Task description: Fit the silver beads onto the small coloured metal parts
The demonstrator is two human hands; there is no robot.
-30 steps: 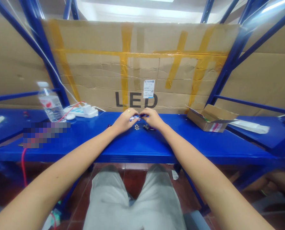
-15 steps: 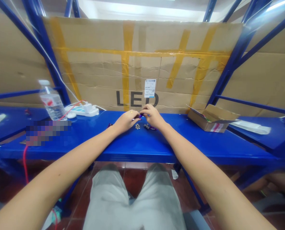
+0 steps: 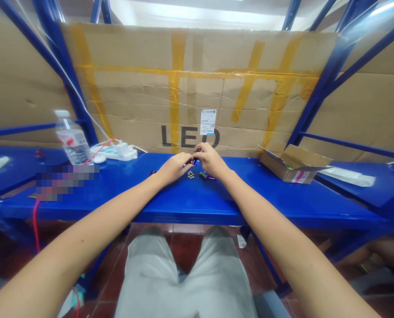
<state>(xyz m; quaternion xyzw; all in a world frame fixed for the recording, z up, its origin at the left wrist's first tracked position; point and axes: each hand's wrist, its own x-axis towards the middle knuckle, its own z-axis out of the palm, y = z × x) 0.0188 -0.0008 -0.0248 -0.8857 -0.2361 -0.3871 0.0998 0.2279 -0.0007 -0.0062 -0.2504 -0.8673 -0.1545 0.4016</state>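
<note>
Over the middle of the blue table (image 3: 190, 201), my left hand (image 3: 174, 168) and my right hand (image 3: 210, 160) meet at the fingertips. Between them is a small purple metallic piece (image 3: 194, 162), mostly covered by the fingers, so its kind is unclear. My left hand is closed on it, thumb toward the right. The right fingers are pinched at its upper end. Just below lies a cluster of small round metal pieces (image 3: 191, 175). Beside my right palm are several small silver parts (image 3: 202, 175) and another purple piece (image 3: 211, 178). A further dark purple item (image 3: 152, 172) shows partly behind my left wrist.
An open cardboard box (image 3: 291, 165) stands at the right, a white tray (image 3: 349, 176) beyond it. At left are a water bottle (image 3: 73, 140), a white power strip (image 3: 115, 151) and a red cable (image 3: 35, 225). A large cardboard sheet (image 3: 134, 101) closes off the back.
The fingers of my right hand have shifted slightly on the purple piece, which now looks more upright. Otherwise both hands stay in the same place.
</note>
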